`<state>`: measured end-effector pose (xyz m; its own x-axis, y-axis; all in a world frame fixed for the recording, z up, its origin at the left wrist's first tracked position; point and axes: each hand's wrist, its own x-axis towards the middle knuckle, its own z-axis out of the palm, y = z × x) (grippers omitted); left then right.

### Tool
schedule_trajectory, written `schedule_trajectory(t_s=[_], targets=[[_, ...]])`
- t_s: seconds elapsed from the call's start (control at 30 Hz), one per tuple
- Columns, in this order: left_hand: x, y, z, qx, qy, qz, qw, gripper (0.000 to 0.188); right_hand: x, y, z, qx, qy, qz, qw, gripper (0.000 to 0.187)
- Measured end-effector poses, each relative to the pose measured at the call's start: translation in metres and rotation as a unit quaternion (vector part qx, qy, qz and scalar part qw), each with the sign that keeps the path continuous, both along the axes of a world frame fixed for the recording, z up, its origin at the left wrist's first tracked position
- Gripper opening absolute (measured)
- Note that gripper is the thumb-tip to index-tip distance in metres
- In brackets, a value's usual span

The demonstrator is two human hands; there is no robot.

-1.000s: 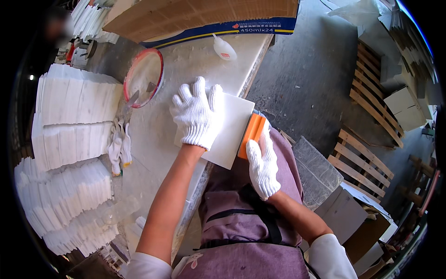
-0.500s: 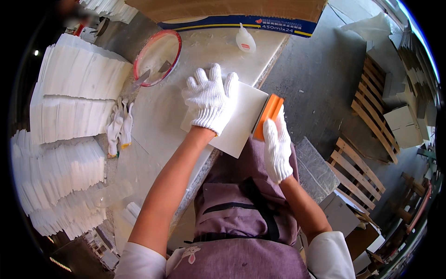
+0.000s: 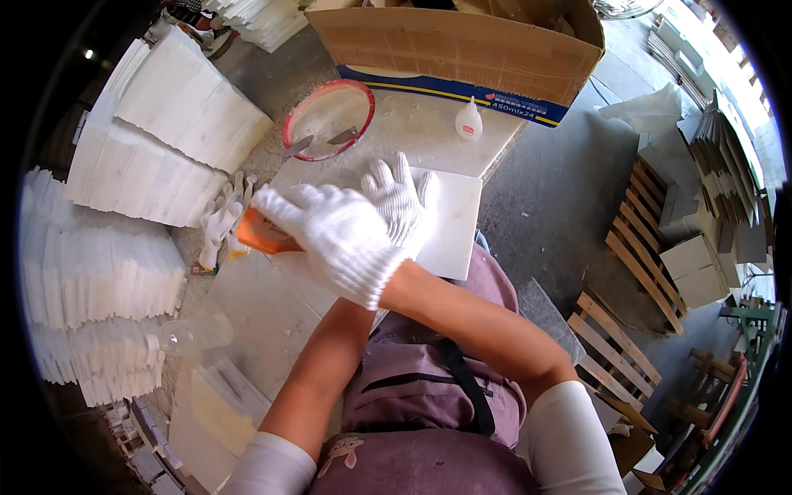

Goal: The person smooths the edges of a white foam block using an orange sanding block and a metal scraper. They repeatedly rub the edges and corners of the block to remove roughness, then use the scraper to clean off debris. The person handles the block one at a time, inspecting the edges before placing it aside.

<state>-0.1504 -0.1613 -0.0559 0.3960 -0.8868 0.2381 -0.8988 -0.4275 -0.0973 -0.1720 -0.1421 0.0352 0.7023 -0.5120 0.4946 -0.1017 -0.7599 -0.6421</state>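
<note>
My left hand (image 3: 403, 202) in a white knitted glove lies flat, fingers spread, on a white square tile (image 3: 459, 223) at the edge of the work table (image 3: 272, 305). Crossing over my left wrist, my gloved right hand (image 3: 338, 235) is closed on an orange block-shaped hand tool (image 3: 266, 233). The tool is at the tile's left side; my right hand hides part of it and the left part of the tile. Whether the tool touches the tile, I cannot tell.
Beyond my hands stand a red-rimmed bowl (image 3: 370, 103) with metal scrapers (image 3: 343, 136) and a small white squeeze bottle (image 3: 469, 124). A cardboard box (image 3: 462, 49) is behind them. Spare gloves (image 3: 219, 221) and stacked white tiles (image 3: 107, 256) line the left. Wooden pallets (image 3: 643, 239) lie right.
My right hand has swung with the orange tool from the tile's right edge across my left forearm to the left side. My left hand stays on the tile. The view has shifted.
</note>
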Motion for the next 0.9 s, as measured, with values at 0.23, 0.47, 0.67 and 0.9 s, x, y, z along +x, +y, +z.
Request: schedule_trajectory(t_s=[0.23,0.47,0.67,0.9], targets=[[-0.003,0.009,-0.010,-0.060,0.009,-0.054,0.997,0.058,0.060,0.015,-0.043,-0.049,0.236,0.103,0.965,0.055],[0.008,0.019,-0.044,-0.141,0.016,-0.023,0.990,0.062,-0.070,0.020,-0.045,0.039,-0.084,-0.223,0.970,0.060],[0.006,0.014,-0.019,-0.150,0.046,-0.206,0.966,0.050,-0.171,0.006,-0.140,0.526,-0.170,-0.305,0.775,0.066],[-0.016,0.067,-0.002,-0.166,0.327,-0.362,0.857,0.033,-0.167,-0.011,-0.142,0.697,-0.133,-0.076,0.700,0.042]])
